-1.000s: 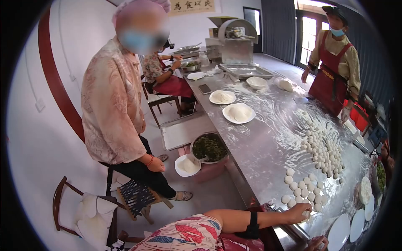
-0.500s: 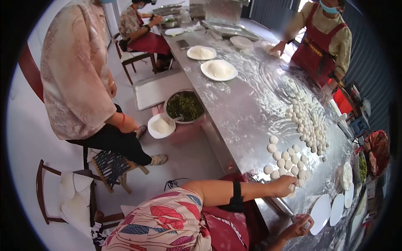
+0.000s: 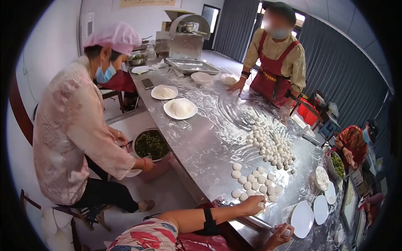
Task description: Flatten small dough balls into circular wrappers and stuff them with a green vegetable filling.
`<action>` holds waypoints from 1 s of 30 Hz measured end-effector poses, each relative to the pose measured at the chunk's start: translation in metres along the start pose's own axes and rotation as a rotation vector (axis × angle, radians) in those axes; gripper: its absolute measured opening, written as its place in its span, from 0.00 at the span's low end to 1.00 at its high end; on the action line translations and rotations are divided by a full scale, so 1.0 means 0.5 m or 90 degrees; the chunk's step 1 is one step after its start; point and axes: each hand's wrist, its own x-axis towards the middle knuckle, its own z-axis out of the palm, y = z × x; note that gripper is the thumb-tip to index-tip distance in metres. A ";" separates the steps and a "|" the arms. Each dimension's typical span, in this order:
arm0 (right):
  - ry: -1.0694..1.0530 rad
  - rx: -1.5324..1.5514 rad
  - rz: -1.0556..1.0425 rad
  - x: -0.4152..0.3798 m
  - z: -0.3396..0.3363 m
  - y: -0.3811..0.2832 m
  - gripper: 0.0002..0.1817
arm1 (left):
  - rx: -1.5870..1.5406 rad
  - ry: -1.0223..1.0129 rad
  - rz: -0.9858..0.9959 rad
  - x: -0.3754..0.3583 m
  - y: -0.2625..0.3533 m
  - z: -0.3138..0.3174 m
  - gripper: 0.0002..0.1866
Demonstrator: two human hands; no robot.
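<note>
My left hand (image 3: 253, 205) is closed over the steel table, pinching a small pale piece of dough (image 3: 261, 206) partly hidden by the fingers. Lower down, my right hand (image 3: 281, 235) grips one end of a metal rolling pin (image 3: 258, 221), which slants along the table edge below my left hand. Beyond my left hand lie several round, flattened dough pieces (image 3: 256, 185). A larger group of small dough lumps (image 3: 270, 144) spreads farther back on floured metal. To the right of my hands are white plates (image 3: 302, 219).
On the left a person in a pink cap (image 3: 112, 37) leans over a bowl of chopped greens (image 3: 151, 144). Across the table (image 3: 197, 152) stands a co-worker in a red apron (image 3: 270, 79). Plates of flour (image 3: 181, 109) sit near the left edge; another bowl of greens (image 3: 336, 165) is at right.
My view has tilted up, bringing more of the room in. The person on the left has bent forward and reaches to the bowl of greens. My hands keep their holds on the dough and rolling pin.
</note>
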 end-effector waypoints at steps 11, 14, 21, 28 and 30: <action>0.001 0.088 0.009 0.008 0.015 0.004 0.12 | 0.162 0.027 0.014 0.017 -0.025 0.027 0.11; -0.006 0.048 0.031 0.013 0.007 0.005 0.12 | 0.198 0.030 0.016 0.018 -0.039 0.042 0.12; -0.021 0.032 -0.008 0.009 0.013 -0.021 0.12 | 0.275 0.151 0.097 -0.006 -0.003 0.039 0.08; -0.027 -0.005 0.021 0.003 0.001 -0.025 0.16 | -0.016 0.312 0.294 -0.150 0.105 -0.037 0.18; -0.029 0.001 0.045 0.000 0.001 -0.040 0.16 | -0.088 0.400 0.219 -0.232 0.105 -0.116 0.21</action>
